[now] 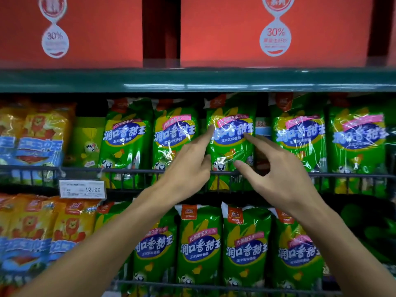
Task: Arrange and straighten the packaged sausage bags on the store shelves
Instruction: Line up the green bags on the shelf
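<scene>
Reaching for the middle green sausage bag [232,138], upright behind the upper shelf's wire front rail [132,171]. Left hand [188,168] and right hand [276,170] flank it, fingers spread, touching film, nothing gripped. Risk: uneven push tilts it onto neighbouring bag [174,136].

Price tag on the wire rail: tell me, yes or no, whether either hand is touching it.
No: the white price tag hangs left of both hands, which reach the middle green sausage bag.

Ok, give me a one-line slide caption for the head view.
Left hand and right hand, fingers open, flank a green sausage bag on the middle shelf.
</scene>
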### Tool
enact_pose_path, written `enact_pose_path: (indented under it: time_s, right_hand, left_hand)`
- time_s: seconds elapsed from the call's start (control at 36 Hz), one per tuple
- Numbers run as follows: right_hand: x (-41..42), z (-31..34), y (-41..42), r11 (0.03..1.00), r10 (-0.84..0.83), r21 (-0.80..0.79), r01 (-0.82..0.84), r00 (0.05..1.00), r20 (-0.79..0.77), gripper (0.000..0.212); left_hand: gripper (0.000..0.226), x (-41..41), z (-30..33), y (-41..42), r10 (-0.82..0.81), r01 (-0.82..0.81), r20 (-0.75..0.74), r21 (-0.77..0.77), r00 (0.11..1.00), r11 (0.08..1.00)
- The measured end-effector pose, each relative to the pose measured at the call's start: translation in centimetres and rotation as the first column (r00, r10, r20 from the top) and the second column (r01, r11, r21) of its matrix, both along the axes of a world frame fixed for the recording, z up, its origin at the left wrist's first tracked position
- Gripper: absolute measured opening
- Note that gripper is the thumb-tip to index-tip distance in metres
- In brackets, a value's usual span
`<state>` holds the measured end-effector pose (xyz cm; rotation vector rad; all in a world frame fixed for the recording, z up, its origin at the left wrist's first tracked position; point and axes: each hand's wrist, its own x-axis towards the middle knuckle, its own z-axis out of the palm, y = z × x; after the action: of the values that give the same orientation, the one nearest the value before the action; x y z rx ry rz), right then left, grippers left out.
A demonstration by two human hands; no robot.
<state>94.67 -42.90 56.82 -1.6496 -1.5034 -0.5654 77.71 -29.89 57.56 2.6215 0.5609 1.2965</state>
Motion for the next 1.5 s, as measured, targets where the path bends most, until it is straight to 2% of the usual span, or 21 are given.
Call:
enact_pose_path:
  time_s: [0.14, 0.19, 0.28, 0.39, 0.47, 0.58, 0.72, 0.83, 0.97, 1.06, 1.11, 1.19, 1.28, 1.33, 1.39, 1.5]
  right_hand:
    - [0.3, -1.4, 0.5, 1.0, -0.002, -0.015, 0.003, 1.0, 0.025, 0.074]
    - [0.6, -1.9, 0.7, 0.997, 0.03, 0.064, -0.033, 0.998, 0.052, 0.072]
    - [0.9, -2.2, 0.8, 0.987, 0.044, 0.145, -0.064, 0.989, 0.138, 0.069]
    - [0.9, -2.7, 1.3, 0.997, -0.037, 0.075, 0.017, 0.963, 0.266, 0.075]
    - [1.0, -2.8, 1.4, 0.998, -0.041, 0.06, 0.025, 0.957, 0.286, 0.078]
    - [1.6, -2.1, 0.2, 0.991, 0.096, 0.072, -0.11, 0.98, 0.177, 0.069]
    - [4.0, -1.3, -2.5, 0.97, 0.057, 0.229, -0.076, 0.994, 0.09, 0.064]
    - [6.6, -1.4, -4.6, 0.958, 0.004, 0.285, -0.003, 1.0, -0.005, 0.068]
    - [8.5, -2.4, -5.8, 0.958, -0.011, 0.283, 0.044, 0.993, -0.118, 0.076]
    - [9.0, -3.0, -6.0, 0.961, -0.035, 0.266, 0.073, 0.989, -0.146, 0.082]
    - [9.4, -3.4, -6.0, 0.964, -0.043, 0.252, 0.082, 0.987, -0.156, 0.085]
    - [9.8, -3.5, -6.0, 0.968, -0.039, 0.238, 0.085, 0.981, -0.189, 0.093]
    - [10.1, -3.3, -6.0, 0.969, -0.013, 0.239, 0.063, 0.978, -0.206, 0.096]
    - [10.4, -3.0, -5.9, 0.97, 0.01, 0.239, 0.043, 0.977, -0.213, 0.096]
    - [10.7, -2.9, -5.9, 0.969, 0.031, 0.247, 0.024, 0.976, -0.215, 0.095]
    - [11.2, -3.2, -5.9, 0.946, 0.128, 0.321, -0.043, 0.961, -0.247, 0.086]
  left_hand:
    - [0.068, -0.2, -1.1, -0.9, 0.06, -0.057, -0.039, 0.09, 0.997, 0.994]
    - [0.059, -0.4, -1.4, -1.2, 0.087, -0.089, 0.019, 0.219, 0.996, 0.972]
    - [0.051, -1.0, -1.6, -1.0, 0.154, -0.176, 0.085, 0.422, 0.984, 0.89]
    - [0.06, -1.6, -1.5, 0.0, 0.267, -0.202, -0.081, 0.457, 0.96, 0.866]
    - [0.06, -1.7, -1.7, 0.6, 0.293, -0.204, -0.114, 0.486, 0.949, 0.85]
    - [0.059, -1.6, -1.6, 0.2, 0.201, -0.165, -0.046, 0.412, 0.979, 0.896]
    - [0.055, 0.2, -1.4, -2.0, 0.017, -0.058, 0.106, 0.395, 0.994, 0.917]
    - [0.067, 3.1, -1.0, -4.3, -0.153, 0.134, 0.077, 0.207, 0.985, 0.969]
    - [0.082, 7.1, 0.3, -5.6, -0.235, 0.238, 0.069, -0.036, 0.969, 0.971]
    - [0.091, 8.9, 0.7, -5.8, -0.228, 0.231, 0.051, -0.055, 0.972, 0.971]
    - [0.094, 9.8, 0.7, -5.6, -0.177, 0.179, 0.051, -0.024, 0.983, 0.984]
    - [0.096, 10.6, 0.9, -5.1, -0.103, 0.107, 0.055, -0.077, 0.993, 0.991]
    - [0.097, 11.2, 1.3, -5.1, -0.03, 0.021, -0.082, -0.112, 0.996, 0.993]
    - [0.087, 11.6, 1.7, -5.5, 0.001, -0.015, -0.148, -0.089, 0.989, 0.996]
    - [0.075, 12.0, 1.7, -5.6, 0.03, -0.035, -0.1, -0.051, 0.995, 0.998]
    - [0.08, 12.1, 0.0, -5.6, 0.008, -0.006, 0.138, -0.012, 0.99, 1.0]
